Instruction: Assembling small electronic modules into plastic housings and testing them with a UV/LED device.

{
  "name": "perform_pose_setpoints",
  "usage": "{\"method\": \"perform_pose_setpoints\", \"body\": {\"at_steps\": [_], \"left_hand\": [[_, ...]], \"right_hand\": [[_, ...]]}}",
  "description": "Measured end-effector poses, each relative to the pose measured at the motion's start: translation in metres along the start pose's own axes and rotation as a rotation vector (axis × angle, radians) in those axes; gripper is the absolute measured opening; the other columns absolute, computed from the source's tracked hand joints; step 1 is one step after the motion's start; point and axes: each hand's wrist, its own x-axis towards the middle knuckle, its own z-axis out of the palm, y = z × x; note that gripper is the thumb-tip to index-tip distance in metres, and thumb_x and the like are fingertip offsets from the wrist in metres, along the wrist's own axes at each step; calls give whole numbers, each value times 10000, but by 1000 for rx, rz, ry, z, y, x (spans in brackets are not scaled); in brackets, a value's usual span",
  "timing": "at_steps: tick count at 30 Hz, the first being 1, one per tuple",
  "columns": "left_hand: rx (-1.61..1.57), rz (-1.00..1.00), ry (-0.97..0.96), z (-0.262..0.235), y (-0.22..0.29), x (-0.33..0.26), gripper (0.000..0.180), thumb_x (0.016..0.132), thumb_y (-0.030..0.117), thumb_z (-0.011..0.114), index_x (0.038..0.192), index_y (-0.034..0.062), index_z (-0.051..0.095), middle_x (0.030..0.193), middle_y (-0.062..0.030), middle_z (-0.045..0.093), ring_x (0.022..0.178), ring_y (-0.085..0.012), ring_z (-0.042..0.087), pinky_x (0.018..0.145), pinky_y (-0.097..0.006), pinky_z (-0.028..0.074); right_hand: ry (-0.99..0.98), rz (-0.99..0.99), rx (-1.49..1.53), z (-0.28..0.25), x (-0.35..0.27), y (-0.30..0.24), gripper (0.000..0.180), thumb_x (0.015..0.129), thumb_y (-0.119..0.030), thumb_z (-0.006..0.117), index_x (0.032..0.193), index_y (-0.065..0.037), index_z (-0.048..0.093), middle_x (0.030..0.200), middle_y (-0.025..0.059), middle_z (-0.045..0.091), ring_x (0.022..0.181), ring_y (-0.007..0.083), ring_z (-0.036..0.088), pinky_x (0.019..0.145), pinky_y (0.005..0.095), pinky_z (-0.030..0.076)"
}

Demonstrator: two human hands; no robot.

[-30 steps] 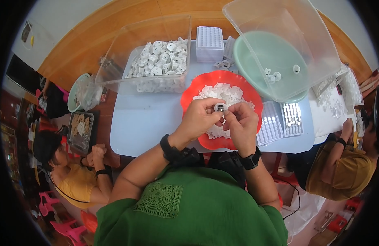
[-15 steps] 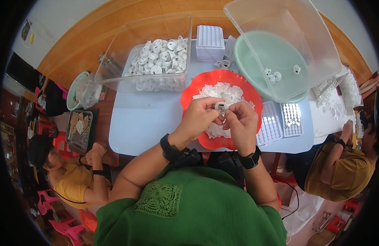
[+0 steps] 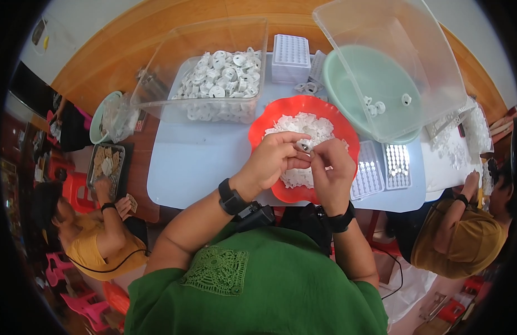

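Note:
Above a red scalloped bowl (image 3: pixel 260 124), my left hand (image 3: pixel 269 160) pinches a small round white plastic part (image 3: pixel 304 145), now tilted, with a dark or metallic spot on it. The fingertips of my right hand (image 3: pixel 332 168) are closed against the part's near right side; whether they hold a separate small piece is hidden. Under both hands, small white plastic pieces (image 3: pixel 306 125) are heaped in the bowl.
A clear bin (image 3: pixel 152 89) of white round parts stands far left, a stack of white trays (image 3: pixel 290 70) beside it. Another clear bin (image 3: pixel 403 61) overlaps a green basin (image 3: pixel 339 67). Trays (image 3: pixel 398 164) lie right. People sit at left (image 3: pixel 105 245) and right (image 3: pixel 470 240).
The white part has tipped over between my fingers, and my right fingers have shifted on it. At left, the other person's hands have parted, one reaching to the dark tray.

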Motion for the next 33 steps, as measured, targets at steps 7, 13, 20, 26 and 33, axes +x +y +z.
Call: {"method": "perform_pose_setpoints", "body": {"at_steps": [7,13,20,26,33], "left_hand": [[-123,-56,-51,-9,-4,4,368,867,-30,408,1219,-103,485,1051,-170,597,966,-219,617,864,-342,531],[28,11,-99,-4,-2,2,347,879,-13,455,1215,-78,505,1059,-121,599,921,-164,607,817,-287,526],[11,35,-131,-3,-2,0,348,877,-9,482,1220,-66,508,1055,-100,600,897,-136,597,773,-263,515],[62,81,-103,4,-1,-4,337,871,13,531,1201,-57,527,996,-78,608,836,-105,587,730,-235,500],[257,157,31,10,-4,-4,284,842,22,602,1121,-28,592,814,-25,599,660,-67,546,597,-198,466]], "right_hand": [[19,-91,-84,-4,2,6,90,773,64,582,807,-20,582,689,76,540,547,179,543,468,278,411],[-86,814,884,-20,7,15,38,835,-4,577,859,10,602,692,50,578,518,106,504,456,245,426],[-106,897,1019,-23,8,13,42,846,-18,575,875,7,595,685,52,572,539,121,511,470,257,435],[-90,893,993,-21,7,10,30,844,-6,570,859,6,592,685,50,571,544,115,520,471,252,435],[-37,468,336,-3,-4,-3,37,816,36,591,799,11,570,660,16,536,535,59,488,474,220,381]]}}
